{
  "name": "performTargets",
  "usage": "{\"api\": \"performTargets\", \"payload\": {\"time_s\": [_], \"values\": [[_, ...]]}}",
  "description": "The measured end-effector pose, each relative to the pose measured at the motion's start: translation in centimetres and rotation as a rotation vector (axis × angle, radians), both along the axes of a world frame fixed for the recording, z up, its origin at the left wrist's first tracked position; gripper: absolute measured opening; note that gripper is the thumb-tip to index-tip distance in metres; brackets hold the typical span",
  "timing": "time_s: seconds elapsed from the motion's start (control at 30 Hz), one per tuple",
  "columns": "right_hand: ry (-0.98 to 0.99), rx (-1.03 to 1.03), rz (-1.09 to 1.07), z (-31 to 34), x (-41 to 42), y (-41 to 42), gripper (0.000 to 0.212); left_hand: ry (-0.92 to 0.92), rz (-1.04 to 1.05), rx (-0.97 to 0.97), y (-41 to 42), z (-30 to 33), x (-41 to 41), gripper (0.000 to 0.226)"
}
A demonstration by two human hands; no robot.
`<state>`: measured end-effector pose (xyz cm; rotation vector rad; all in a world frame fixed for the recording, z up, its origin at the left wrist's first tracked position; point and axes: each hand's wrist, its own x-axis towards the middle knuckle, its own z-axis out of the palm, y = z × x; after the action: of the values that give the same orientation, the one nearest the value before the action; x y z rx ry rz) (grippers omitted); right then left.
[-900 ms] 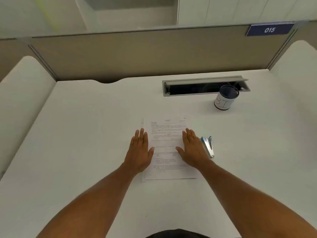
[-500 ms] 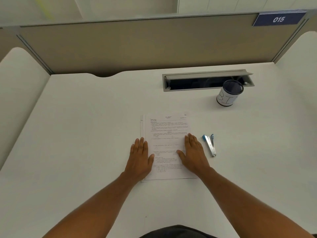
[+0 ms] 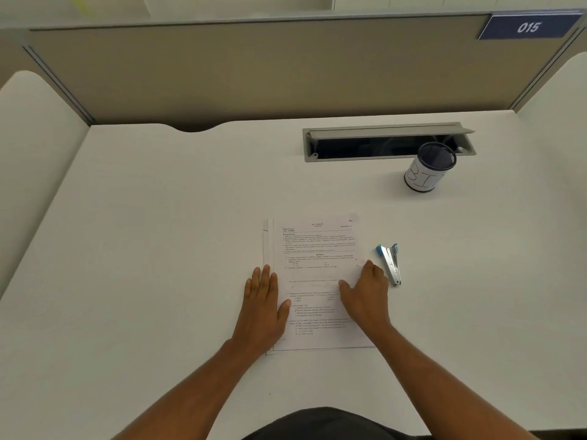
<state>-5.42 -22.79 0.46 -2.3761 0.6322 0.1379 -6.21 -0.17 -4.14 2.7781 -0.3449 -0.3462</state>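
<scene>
Pressing on the paper: left hand and right hand, both palm down on the stack of white printed paper sheets.
Left hand: flat along the stack's left edge, partly on the desk; fingers straight and held together, thumb spread rightward onto the top page; nothing gripped.
Right hand: flat on the stack's right edge; fingers straight and close together, thumb angled leftward across the print; nothing gripped.
Stack: lying flat on the white desk top, at the centre of the frame, slightly below the middle; lower sheets peeking out along the left and bottom edges.
Stapler: small silver stapler with a blue end, lying on the desk just right of the stack, beside the right hand's fingertips; touching or not, too close to tell.
Pot: dark blue mesh cylindrical pot wrapped in white paper with handwritten letters, upright in the upper right, in front of the grey cable slot with a raised flap.
Partition: beige panel across the top; blue sign reading 015 in the upper right corner.
</scene>
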Motion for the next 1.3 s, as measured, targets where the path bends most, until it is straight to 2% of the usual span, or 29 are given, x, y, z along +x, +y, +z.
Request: {"api": "performTargets", "payload": {"time_s": [0.27, 0.5, 0.6, 0.73, 0.8, 0.9, 1.07, 1.3], "values": [[0.024, 0.056, -0.107, 0.5, 1.1, 0.0, 0.05, 0.004, 0.006, -0.005, -0.1, 0.2, -0.1, 0.073], [0.088, 0.227, -0.229, 1.4, 2.2, -0.2, 0.045, 0.004, 0.006, -0.006, 0.0, 0.3, -0.2, 0.073], [0.089, 0.186, -0.21, 1.8, 2.1, 0.2, 0.043, 0.006, 0.01, -0.001, -0.1, 0.3, -0.2, 0.073], [0.065, 0.058, -0.118, 1.9, 1.2, 1.6, 0.054, 0.014, 0.019, -0.014, -0.2, 0.5, -0.2, 0.073], [0.057, 0.063, -0.102, 2.0, 1.0, 1.9, 0.06, 0.019, 0.02, -0.017, -0.2, 0.6, -0.2, 0.073], [0.033, 0.073, -0.098, 2.1, 1.2, 1.6, 0.059, 0.018, 0.02, -0.019, -0.2, 0.6, -0.2, 0.072], [0.022, 0.172, -0.173, 2.4, 1.8, 0.7, 0.06, 0.001, 0.019, -0.02, -0.2, 0.4, -0.1, 0.073], [0.127, 0.281, -0.251, 2.7, 2.6, 0.4, 0.067, -0.007, 0.017, -0.025, -0.1, 0.2, -0.1, 0.073]]}}
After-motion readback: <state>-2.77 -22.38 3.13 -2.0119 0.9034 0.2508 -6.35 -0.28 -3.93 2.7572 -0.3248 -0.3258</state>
